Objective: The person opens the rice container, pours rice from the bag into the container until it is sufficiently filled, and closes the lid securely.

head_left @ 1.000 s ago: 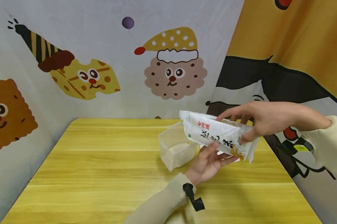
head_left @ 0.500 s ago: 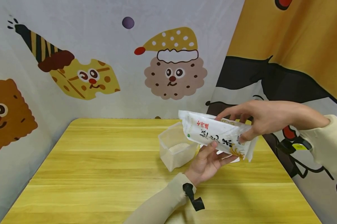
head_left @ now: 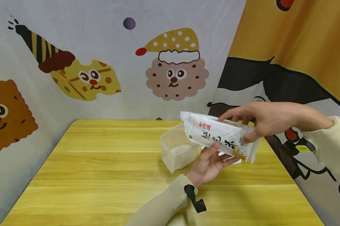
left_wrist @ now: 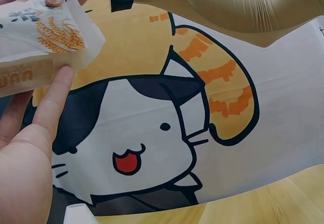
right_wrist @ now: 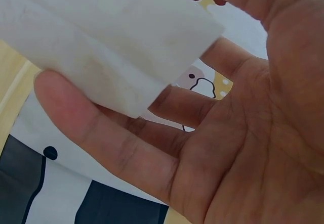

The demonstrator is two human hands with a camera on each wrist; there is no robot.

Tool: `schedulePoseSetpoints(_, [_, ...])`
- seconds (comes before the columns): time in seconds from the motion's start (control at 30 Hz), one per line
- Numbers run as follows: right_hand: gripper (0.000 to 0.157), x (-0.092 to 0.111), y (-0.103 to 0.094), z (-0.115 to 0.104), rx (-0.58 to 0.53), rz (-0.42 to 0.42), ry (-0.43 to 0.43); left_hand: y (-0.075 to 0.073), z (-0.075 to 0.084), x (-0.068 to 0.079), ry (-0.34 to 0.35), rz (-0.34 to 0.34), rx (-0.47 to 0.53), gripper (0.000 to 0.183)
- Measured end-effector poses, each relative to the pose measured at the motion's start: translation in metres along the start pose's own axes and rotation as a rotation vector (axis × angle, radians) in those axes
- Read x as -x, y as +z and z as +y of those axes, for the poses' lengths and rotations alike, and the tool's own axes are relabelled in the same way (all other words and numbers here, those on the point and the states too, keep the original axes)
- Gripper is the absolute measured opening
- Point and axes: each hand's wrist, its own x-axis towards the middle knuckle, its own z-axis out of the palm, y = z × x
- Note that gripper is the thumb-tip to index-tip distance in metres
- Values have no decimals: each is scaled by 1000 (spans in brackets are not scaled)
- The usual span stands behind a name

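A white rice bag with red and black lettering and a wheat print is held above the table, its left end over a translucent plastic container. White rice lies inside that container. My left hand holds the bag from below, thumb on the front and fingers underneath. From above, my right hand grips the bag's right part between thumb and fingers. The wheat-printed end of the bag shows in the left wrist view. In the right wrist view, the bag's plain white end covers part of the fingers.
The wooden table extends left of the container and toward the front. A flat white object lies on it behind my left hand, mostly hidden. Cartoon-printed cloth hangs along the back and sides.
The bag has shifted very slightly to the left in the head view since one second ago, with both hands keeping their hold. The container stays in place.
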Motion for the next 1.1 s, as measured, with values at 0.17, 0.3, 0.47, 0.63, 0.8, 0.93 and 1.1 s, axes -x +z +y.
schedulePoseSetpoints(0.17, [73, 0, -1, 0, 5, 0, -4, 1, 0, 0, -5, 2, -3, 64])
schedulePoseSetpoints(0.3, [72, 0, -1, 0, -3, -2, -6, 2, -1, 1, -3, 6, -2, 63])
schedulePoseSetpoints(0.47, [71, 0, -1, -1, 5, 0, -14, 2, -1, 1, -4, 4, 4, 62])
schedulePoseSetpoints(0.63, [71, 0, -2, -1, 17, 5, -15, 2, -1, 0, -8, 3, 4, 63])
schedulePoseSetpoints(0.8, [71, 0, -3, 0, 11, 3, -17, 2, -1, -1, -11, 1, 10, 63])
schedulePoseSetpoints(0.93, [71, 0, -3, 0, -10, -6, -10, 2, -1, -2, -14, 4, 19, 62])
schedulePoseSetpoints(1.1, [70, 0, -3, -1, -31, -12, 6, 3, -1, -2, -13, 11, 24, 61])
